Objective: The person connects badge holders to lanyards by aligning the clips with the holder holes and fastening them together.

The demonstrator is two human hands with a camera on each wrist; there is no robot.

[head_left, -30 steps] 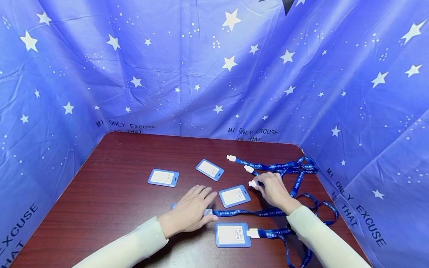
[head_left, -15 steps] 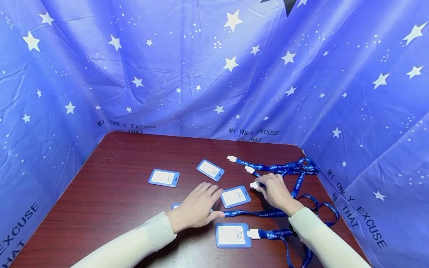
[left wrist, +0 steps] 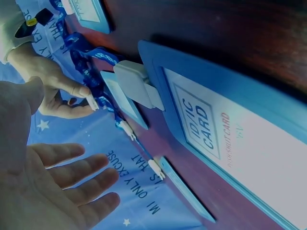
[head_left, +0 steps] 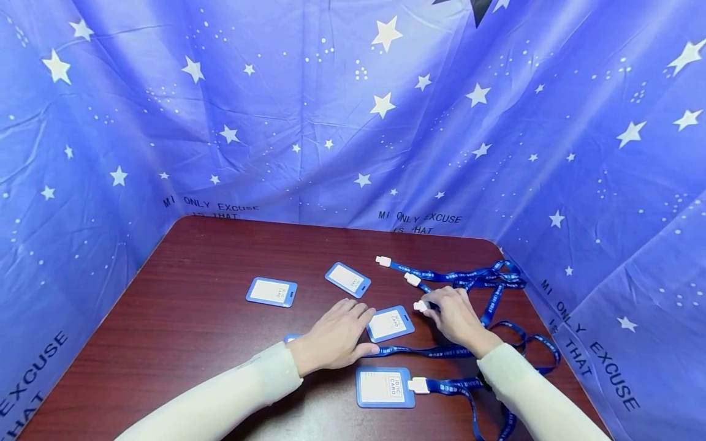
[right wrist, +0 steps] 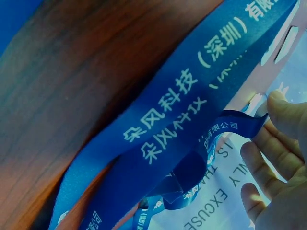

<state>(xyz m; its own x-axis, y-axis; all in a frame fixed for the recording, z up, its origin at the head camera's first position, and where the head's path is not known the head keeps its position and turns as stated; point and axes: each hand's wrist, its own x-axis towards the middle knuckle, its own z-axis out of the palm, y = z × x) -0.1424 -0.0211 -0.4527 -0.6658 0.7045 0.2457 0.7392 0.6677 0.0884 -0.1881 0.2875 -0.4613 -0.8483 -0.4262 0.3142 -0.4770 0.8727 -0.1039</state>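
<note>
My left hand (head_left: 339, 334) hovers palm down with fingers loosely extended, its fingertips beside the middle blue badge holder (head_left: 390, 323). Under it, mostly hidden in the head view, lies another badge holder (left wrist: 230, 129), joined by a white clip (left wrist: 136, 82) to a lanyard. My right hand (head_left: 456, 315) pinches a lanyard by its white clip (head_left: 420, 306), just right of the middle badge holder's slot. From there the blue printed lanyard (right wrist: 240, 125) runs back under the palm.
Nearest me lies a badge holder (head_left: 385, 388) clipped to a lanyard. Farther back rest two loose badge holders, one left (head_left: 271, 292) and one central (head_left: 348, 280). Two more lanyard clips (head_left: 383, 261) lie at the back right, where blue straps (head_left: 496, 275) tangle. A starry curtain (head_left: 309, 122) surrounds the table.
My left hand has slid right and a little forward, from the clipped badge holder toward the middle one. My right hand keeps pinching the clip, almost in the same place.
</note>
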